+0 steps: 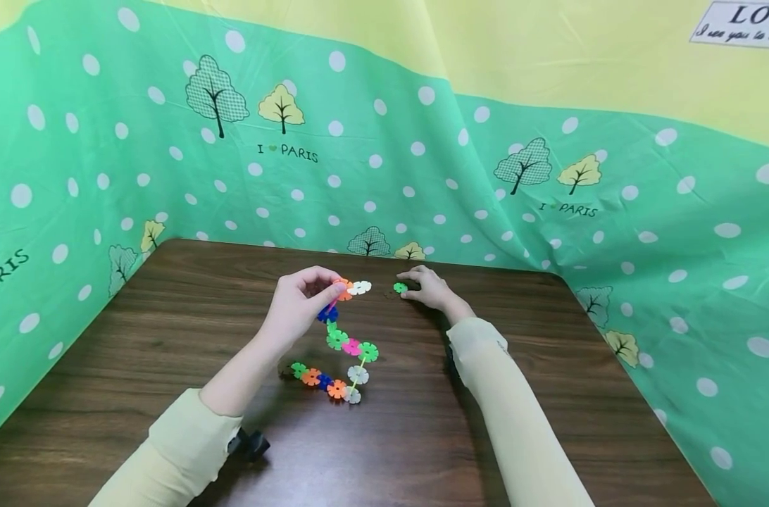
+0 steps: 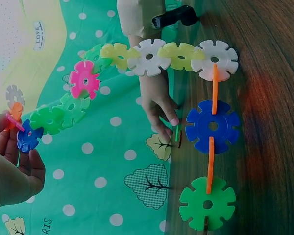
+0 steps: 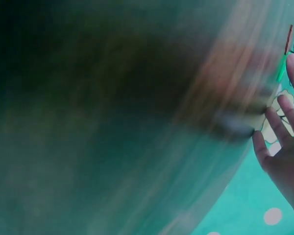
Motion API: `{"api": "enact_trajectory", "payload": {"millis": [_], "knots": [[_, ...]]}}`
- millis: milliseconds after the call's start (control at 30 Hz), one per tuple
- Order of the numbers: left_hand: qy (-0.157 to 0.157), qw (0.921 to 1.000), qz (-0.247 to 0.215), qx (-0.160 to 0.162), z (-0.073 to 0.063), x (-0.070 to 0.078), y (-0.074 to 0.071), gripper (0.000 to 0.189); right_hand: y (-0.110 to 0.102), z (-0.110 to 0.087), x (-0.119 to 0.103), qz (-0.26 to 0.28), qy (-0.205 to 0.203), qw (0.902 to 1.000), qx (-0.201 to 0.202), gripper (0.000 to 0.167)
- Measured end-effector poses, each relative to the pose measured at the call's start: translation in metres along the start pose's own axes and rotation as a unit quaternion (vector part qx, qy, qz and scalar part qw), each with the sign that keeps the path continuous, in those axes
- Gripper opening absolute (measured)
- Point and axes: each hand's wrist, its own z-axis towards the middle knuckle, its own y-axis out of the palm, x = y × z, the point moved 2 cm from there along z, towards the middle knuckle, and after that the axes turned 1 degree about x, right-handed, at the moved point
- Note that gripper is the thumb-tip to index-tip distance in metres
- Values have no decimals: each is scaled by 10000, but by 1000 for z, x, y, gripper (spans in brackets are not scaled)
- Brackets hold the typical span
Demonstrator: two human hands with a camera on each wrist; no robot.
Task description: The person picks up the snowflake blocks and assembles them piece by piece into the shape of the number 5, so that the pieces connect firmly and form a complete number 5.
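A bendy chain of interlocking snowflake discs (image 1: 351,346) in several colours rises from the tabletop to my left hand (image 1: 298,299). Thumb and fingers of that hand pinch it near its upper end, around the orange and pink discs; a white disc (image 1: 360,287) forms the tip. Its lower stretch rests on the table, ending in a green disc (image 2: 207,203) with a brown one behind. My right hand (image 1: 427,287) reaches down to a loose green disc (image 1: 400,287) at the back, fingers spread about it, thumb at its edge. A brown disc (image 1: 389,294) lies beside it.
The dark wood table (image 1: 188,317) spreads beneath both arms. Behind it and along its sides hangs a green and yellow printed cloth (image 1: 372,141). A black device (image 1: 250,445) sits at my left wrist. Much of the right wrist view is blurred.
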Motion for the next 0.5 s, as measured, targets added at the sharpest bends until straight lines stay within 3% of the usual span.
{"api": "enact_trajectory", "payload": {"millis": [200, 500], "knots": [[28, 10000, -6, 5, -1, -1, -1, 19, 2, 3, -5, -467, 167, 9988, -53, 40], [48, 10000, 13, 12, 0, 0, -1, 18, 0, 0, -1, 109, 263, 9994, 200, 34]]}}
